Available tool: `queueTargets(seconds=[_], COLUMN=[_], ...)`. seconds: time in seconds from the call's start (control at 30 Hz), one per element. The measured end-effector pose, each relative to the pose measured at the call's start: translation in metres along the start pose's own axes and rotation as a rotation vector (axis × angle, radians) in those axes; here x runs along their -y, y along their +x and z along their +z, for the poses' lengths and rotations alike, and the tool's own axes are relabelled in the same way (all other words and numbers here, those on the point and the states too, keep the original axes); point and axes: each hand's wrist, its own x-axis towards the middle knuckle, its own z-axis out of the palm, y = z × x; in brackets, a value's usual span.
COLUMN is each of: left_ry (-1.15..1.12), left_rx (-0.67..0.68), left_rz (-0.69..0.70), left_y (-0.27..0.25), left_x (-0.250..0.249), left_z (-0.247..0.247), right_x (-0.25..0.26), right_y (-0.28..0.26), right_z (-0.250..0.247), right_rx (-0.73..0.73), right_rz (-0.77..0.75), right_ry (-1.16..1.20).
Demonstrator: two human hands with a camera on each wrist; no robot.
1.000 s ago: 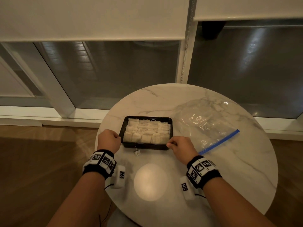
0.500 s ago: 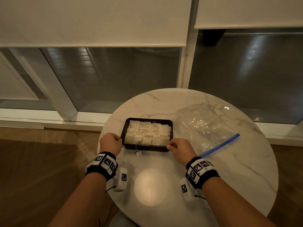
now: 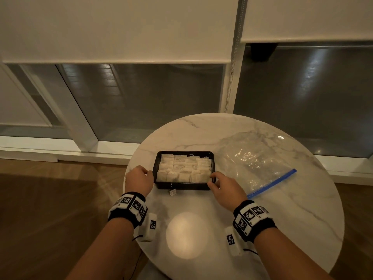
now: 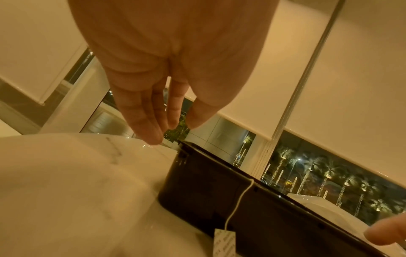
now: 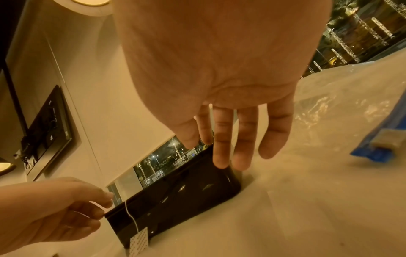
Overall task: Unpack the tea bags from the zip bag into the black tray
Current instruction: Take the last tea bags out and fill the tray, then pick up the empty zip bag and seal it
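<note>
The round marble bench [image 3: 282, 209] carried the black tray [image 3: 182, 186], filled with rows of tea bags [image 3: 184, 168], and the emptied zip bag [image 3: 256, 164] lay flat just right of it. Both forearms reached forward, the left hand [image 3: 139, 179] at the tray's near-left corner with loose, barely parted fingers [image 4: 140, 111] touching the rim, grip holding nothing. The right hand [image 3: 225, 187] sat at the near-right corner, its straight fingers [image 5: 220, 147] pressed against the wall, while one paper tag [image 3: 172, 192] dangled on its string over the front.
</note>
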Motion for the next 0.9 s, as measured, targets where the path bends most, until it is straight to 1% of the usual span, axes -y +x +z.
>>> queueTargets(seconds=[0.07,0.23,0.33,0.73,0.83,0.9], left_ry=[0.025,0.122,0.136,0.171,0.189,0.253], left_rx=[-0.003,0.069,0.067,0.081,0.068,0.042], left_rz=[0.025,0.059,0.063,0.073,0.080,0.100], left_y=[-0.001,-0.001,-0.001,-0.001,-0.006,-0.011], left_x=[-0.002,-0.005,-0.007,-0.012,-0.016,-0.022], left_z=[0.000,0.002,0.003,0.003,0.000,-0.002], right_x=[0.000,0.002,0.003,0.007,0.009,0.009], right_y=[-0.002,-0.002,-0.001,-0.010,-0.012,-0.014], right_z=[-0.003,-0.010,-0.010,-0.015,-0.017,-0.018], right_rx=[-0.005,-0.027,0.009,0.043,0.064,0.075], right_rz=[0.012,0.024,0.011,0.000,0.000,0.007], right_ry=[-0.002,0.001,-0.001,-0.020,0.003,0.033])
